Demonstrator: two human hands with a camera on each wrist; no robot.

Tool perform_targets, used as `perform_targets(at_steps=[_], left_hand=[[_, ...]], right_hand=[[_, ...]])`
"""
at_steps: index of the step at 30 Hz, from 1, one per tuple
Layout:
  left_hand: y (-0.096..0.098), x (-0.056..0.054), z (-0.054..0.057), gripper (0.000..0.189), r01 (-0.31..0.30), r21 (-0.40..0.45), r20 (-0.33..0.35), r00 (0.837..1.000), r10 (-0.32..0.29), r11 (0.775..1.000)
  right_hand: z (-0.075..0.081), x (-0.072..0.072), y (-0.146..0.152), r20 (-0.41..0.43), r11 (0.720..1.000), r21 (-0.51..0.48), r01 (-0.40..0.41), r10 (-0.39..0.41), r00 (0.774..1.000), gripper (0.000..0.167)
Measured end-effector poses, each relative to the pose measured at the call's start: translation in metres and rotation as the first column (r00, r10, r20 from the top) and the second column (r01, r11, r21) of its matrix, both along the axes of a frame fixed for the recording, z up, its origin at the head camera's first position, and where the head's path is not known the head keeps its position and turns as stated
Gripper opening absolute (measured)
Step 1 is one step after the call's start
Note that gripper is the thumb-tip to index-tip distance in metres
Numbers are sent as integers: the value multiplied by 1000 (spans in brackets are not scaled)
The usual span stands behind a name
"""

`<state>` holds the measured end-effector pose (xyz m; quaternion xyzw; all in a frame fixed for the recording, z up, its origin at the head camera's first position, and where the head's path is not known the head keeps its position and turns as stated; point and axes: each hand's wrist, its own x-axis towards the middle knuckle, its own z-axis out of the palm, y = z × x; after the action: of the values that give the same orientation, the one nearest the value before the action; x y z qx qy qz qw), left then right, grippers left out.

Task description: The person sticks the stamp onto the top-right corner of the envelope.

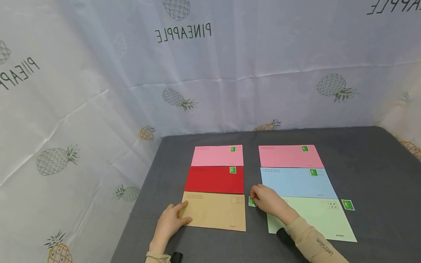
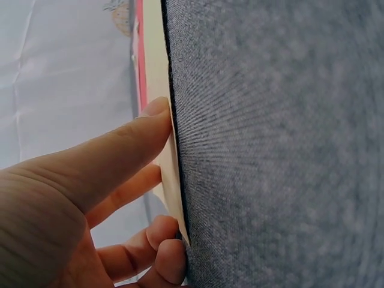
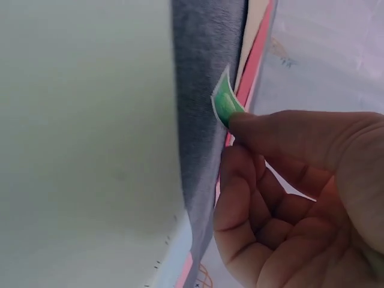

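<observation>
My right hand [image 1: 269, 199] pinches a green stamp [image 3: 225, 103] between thumb and fingers. In the head view, that stamp is just right of the tan envelope [image 1: 213, 212]; the right wrist view shows it slightly bent. My left hand [image 1: 169, 223] rests on the tan envelope's left end, thumb [image 2: 141, 132] and forefinger spread along its edges. The tan envelope has a printed stamp box at its upper right. Under my right forearm lies a light green envelope [image 1: 309, 219], partly covered. Another green stamp [image 1: 348, 205] lies on the table beside its right edge.
Above the tan envelope are a red envelope [image 1: 213, 179] and a pink envelope [image 1: 213, 157], each bearing a green stamp. The right column has a stamped blue envelope [image 1: 292, 184] and a stamped pink envelope [image 1: 283, 157]. A pineapple-print curtain [image 1: 230, 102] hangs behind the grey table [image 1: 371, 164].
</observation>
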<state>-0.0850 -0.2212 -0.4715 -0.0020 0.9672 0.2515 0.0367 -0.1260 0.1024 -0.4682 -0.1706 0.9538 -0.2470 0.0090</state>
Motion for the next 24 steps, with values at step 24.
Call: perform_targets(at_steps=[24], left_hand=[[0, 0, 0, 60, -2, 5, 5, 1000, 2, 1000]], right_hand=[[10, -23, -14, 186, 944, -247, -218, 267, 946, 15]])
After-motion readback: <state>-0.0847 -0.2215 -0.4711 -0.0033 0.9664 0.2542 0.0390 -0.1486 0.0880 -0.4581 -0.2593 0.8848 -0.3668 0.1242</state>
